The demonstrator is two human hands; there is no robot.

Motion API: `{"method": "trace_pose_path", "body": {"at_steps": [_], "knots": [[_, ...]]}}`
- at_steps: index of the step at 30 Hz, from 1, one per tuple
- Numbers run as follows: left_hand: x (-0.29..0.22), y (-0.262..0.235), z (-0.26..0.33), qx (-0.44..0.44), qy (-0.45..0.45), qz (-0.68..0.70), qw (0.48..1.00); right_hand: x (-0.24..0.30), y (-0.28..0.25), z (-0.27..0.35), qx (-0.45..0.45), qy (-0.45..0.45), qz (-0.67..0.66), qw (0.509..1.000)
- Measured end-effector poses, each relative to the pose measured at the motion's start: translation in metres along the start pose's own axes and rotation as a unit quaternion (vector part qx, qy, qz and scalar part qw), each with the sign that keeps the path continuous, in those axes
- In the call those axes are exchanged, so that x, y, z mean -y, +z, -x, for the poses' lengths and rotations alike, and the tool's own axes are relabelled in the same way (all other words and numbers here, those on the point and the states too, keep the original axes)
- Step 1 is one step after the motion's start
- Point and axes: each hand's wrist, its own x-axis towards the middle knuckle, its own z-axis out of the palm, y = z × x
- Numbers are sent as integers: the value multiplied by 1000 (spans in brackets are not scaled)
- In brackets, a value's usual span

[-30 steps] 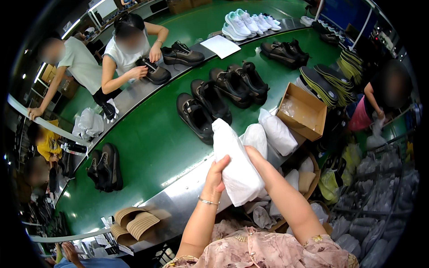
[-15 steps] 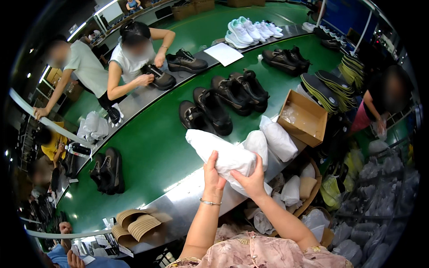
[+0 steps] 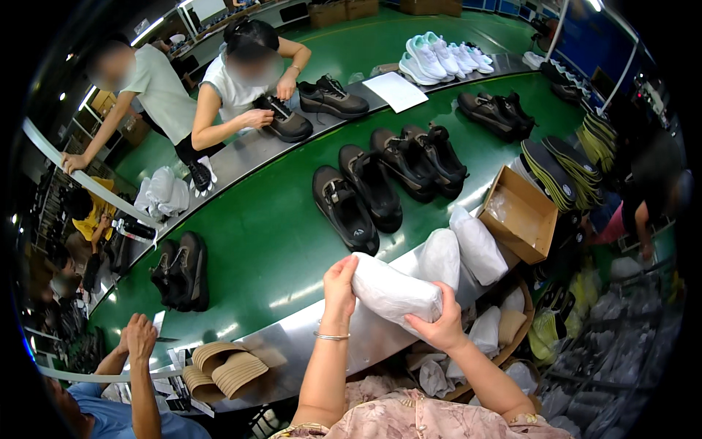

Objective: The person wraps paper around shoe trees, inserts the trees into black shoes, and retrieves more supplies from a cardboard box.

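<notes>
White tissue-wrapped bundle sits gripped over the near edge of the green conveyor belt, the left hand curling its fingers round its left end and the right hand cupping it from below, just near of two dark shoes.

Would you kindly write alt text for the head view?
Both hands, left hand and right hand, grip a white paper-wrapped bundle beside a curved green conveyor belt carrying pairs of dark shoes.
</notes>
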Motion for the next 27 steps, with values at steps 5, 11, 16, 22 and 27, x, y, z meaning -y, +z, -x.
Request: {"method": "trace_pose_path", "body": {"at_steps": [5, 11, 16, 22, 27], "knots": [[-6, 10, -25, -97, -9, 71, 993, -7, 33, -17, -40, 118, -134, 983], [-11, -10, -87, -10, -56, 127, 990, -18, 66, -59, -78, 126, -144, 978], [-12, -5, -116, -90, -34, 66, 993, -25, 65, -98, -34, 162, -129, 978], [-36, -3, -132, -131, 356, -585, 717, -35, 65, -113, -87, 171, 40, 981], [-56, -18, -174, -11, 311, -712, 630, -30, 101, -141, -18, 102, 167, 980]]}}
